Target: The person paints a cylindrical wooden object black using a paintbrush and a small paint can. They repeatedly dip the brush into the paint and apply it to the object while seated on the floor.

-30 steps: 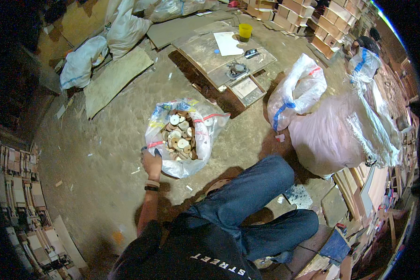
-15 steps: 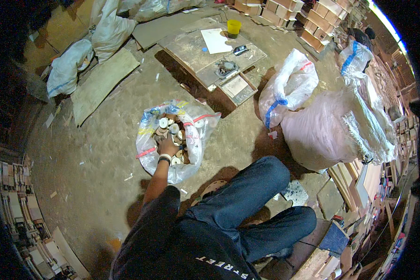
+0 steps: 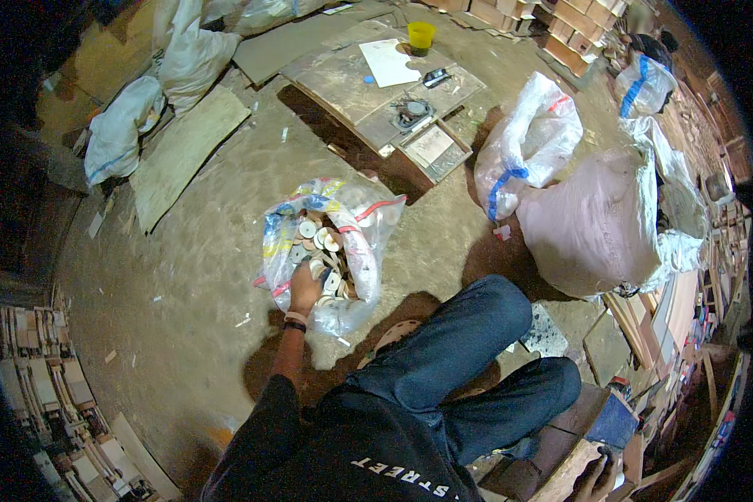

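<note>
A clear plastic bag (image 3: pixel 364 289) with coloured stripes stands open-mouthed on the floor in front of me. Many round discs (image 3: pixel 308 228), white and brown, some with a centre hole, fill it. My left hand (image 3: pixel 306 289) reaches in at the near left side, its fingers curled down among the discs; the fingertips are hidden, and so is whatever they grip. A wristband circles that wrist. At the lower right edge, my right hand (image 3: pixel 592 478) is partly in view, fingers apart, over a pale wooden block (image 3: pixel 566 470) beside a blue sheet-covered piece (image 3: pixel 612 421).
Beyond the bag lies a low board (image 3: pixel 351 96) with a yellow cup (image 3: pixel 421 35), a white sheet and small devices. Large plastic sacks (image 3: pixel 590 222) stand to the right, more sacks (image 3: pixel 125 130) at far left. Stacked wood pieces line both sides. Another person (image 3: pixel 648 50) is at far right.
My left hand has drawn nearer to me within the bag, its fingers now more curled. The right hand has come further into view, moving left over the wood. The whole view has shifted slightly.
</note>
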A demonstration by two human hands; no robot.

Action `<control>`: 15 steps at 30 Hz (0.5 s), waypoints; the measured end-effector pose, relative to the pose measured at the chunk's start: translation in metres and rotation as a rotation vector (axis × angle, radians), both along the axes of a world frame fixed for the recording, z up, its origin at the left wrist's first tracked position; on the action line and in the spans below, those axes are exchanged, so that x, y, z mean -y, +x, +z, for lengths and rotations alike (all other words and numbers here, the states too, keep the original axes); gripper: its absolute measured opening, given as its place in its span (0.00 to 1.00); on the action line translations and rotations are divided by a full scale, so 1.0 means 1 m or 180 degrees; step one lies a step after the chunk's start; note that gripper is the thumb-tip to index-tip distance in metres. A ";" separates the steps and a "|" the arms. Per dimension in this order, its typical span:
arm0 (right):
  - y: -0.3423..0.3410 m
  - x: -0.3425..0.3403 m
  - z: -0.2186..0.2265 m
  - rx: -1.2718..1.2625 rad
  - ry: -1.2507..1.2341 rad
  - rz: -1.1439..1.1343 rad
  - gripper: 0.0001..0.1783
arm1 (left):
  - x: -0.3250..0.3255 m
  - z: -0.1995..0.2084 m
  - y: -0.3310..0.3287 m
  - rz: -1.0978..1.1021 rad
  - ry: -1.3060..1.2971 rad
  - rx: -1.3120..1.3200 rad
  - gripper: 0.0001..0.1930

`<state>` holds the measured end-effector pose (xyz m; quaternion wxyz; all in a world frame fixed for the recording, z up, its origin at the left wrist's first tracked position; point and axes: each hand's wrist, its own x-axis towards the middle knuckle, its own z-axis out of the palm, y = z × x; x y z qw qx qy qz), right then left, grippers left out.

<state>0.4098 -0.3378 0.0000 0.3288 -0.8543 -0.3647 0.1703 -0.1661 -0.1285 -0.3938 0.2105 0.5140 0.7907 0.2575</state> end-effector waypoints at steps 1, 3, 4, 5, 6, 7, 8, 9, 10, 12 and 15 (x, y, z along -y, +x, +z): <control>-0.003 0.003 0.004 0.0139 0.0117 -0.0033 0.17 | 0.001 0.000 0.004 -0.0009 0.0123 -0.0170 0.29; -0.008 0.008 0.011 0.0414 0.0344 -0.0080 0.17 | 0.005 0.000 0.013 -0.0032 0.0225 -0.0458 0.29; -0.009 0.010 0.015 0.0368 0.0597 -0.0080 0.16 | 0.006 -0.001 0.017 -0.0153 -0.0335 -0.0788 0.34; -0.011 0.013 0.019 0.0412 0.0744 -0.0193 0.16 | 0.009 -0.003 0.023 -0.0340 -0.0425 -0.1159 0.36; -0.012 0.016 0.024 0.0523 0.0504 -0.0353 0.17 | 0.010 -0.007 0.030 -0.0447 -0.0511 -0.1597 0.39; -0.011 0.020 0.031 0.0637 0.0263 -0.0510 0.17 | 0.011 -0.010 0.035 -0.0586 -0.0863 -0.1965 0.41; -0.012 0.024 0.031 0.0678 0.0672 -0.0567 0.16 | 0.009 -0.014 0.035 -0.0566 -0.0765 -0.1868 0.45; -0.012 0.028 0.034 0.0699 0.0713 -0.0714 0.17 | 0.009 -0.016 0.034 -0.0551 -0.0690 -0.1630 0.45; -0.012 0.031 0.034 0.0706 0.0708 -0.0726 0.17 | 0.007 -0.018 0.031 -0.0574 -0.0798 -0.1308 0.45; -0.013 0.038 0.032 0.0431 0.0633 -0.0372 0.16 | 0.004 -0.019 0.021 -0.0582 -0.0780 -0.0702 0.45; -0.022 0.039 0.023 0.0022 0.0548 0.0095 0.15 | 0.003 -0.014 0.012 -0.0382 0.0016 -0.0699 0.42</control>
